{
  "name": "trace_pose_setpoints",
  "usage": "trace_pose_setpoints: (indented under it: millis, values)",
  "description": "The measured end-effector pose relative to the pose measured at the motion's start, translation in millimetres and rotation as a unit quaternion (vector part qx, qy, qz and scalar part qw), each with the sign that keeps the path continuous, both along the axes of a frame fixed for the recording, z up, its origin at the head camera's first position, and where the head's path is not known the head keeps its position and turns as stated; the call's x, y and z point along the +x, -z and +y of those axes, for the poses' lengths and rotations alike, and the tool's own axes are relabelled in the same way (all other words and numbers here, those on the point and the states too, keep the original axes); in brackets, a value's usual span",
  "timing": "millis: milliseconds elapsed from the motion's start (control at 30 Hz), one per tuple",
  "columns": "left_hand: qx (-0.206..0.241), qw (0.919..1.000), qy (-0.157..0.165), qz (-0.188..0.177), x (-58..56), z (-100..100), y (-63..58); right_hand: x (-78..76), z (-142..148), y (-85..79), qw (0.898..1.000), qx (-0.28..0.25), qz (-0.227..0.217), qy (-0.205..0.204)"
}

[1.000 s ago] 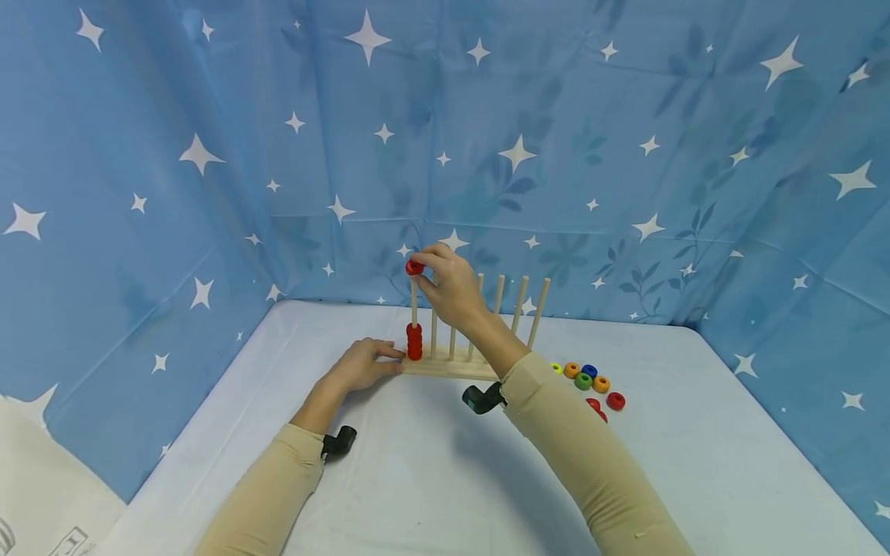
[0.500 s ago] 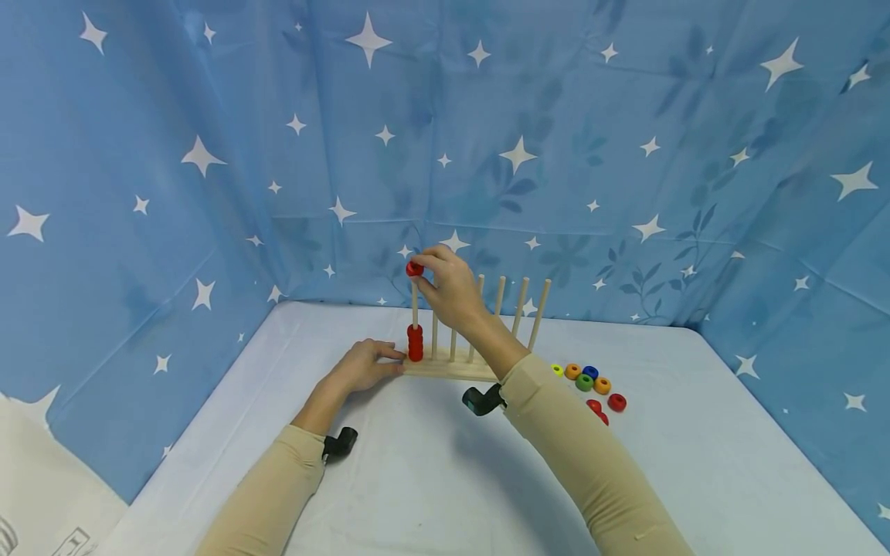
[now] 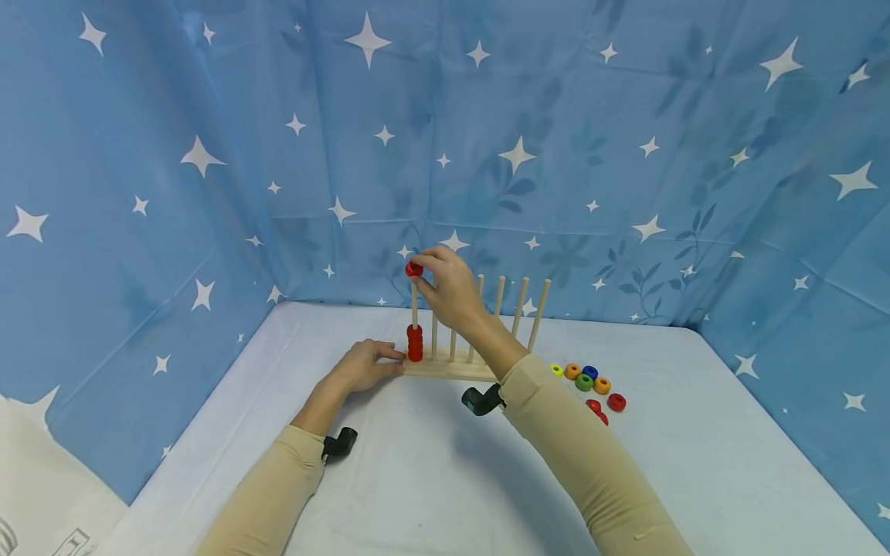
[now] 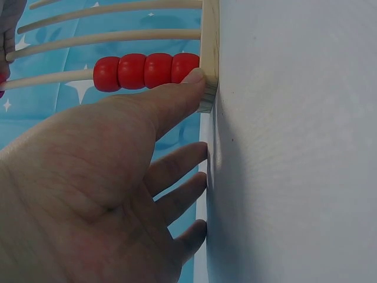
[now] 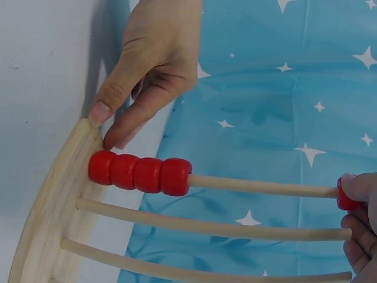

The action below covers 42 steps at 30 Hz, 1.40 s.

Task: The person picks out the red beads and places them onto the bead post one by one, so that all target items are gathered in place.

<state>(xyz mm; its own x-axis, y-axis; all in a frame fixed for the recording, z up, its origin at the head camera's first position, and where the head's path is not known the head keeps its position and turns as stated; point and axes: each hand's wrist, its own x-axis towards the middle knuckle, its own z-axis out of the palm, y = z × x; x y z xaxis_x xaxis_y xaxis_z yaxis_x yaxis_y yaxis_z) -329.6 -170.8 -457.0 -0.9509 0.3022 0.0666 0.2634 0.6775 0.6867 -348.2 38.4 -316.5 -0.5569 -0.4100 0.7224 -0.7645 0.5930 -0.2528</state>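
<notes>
A wooden bead rack (image 3: 445, 369) with a row of upright pegs stands on the white table. Several red beads (image 5: 140, 173) are stacked at the bottom of its leftmost peg. My right hand (image 3: 452, 287) pinches another red bead (image 3: 414, 269) between thumb and fingers at the top of that same peg. In the right wrist view the bead sits right at the peg's tip. My left hand (image 3: 361, 365) holds the left end of the base, thumb at the front and index finger (image 5: 135, 118) behind. Its remaining fingers reach down by the tabletop in the left wrist view.
Loose beads lie right of the rack: a yellow bead (image 3: 556, 370), a blue bead (image 3: 589, 371), a green bead (image 3: 584, 382), orange beads (image 3: 602, 384) and red beads (image 3: 616, 402). The right forearm overlaps part of the rack. A blue star-patterned curtain (image 3: 591, 154) hangs behind the table.
</notes>
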Motion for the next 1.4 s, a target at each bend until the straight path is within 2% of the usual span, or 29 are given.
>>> trace_pose_setpoints:
  millis: [667, 1133, 1400]
  values:
    - [-0.004, 1.0000, 0.002, 0.002, -0.2, 0, 0.6, 2.2, 0, -4.2, 0.999, 0.024, -0.024, 0.015]
    - [-0.013, 0.9999, 0.006, 0.009, 1.2, 0, -0.8, 12.5, 7, -4.9, 0.998, -0.048, 0.010, -0.027]
    - [-0.016, 0.9998, 0.007, 0.009, 0.7, 1, 0.1, 19.7, 17, -1.7, 0.996, -0.075, 0.018, -0.037]
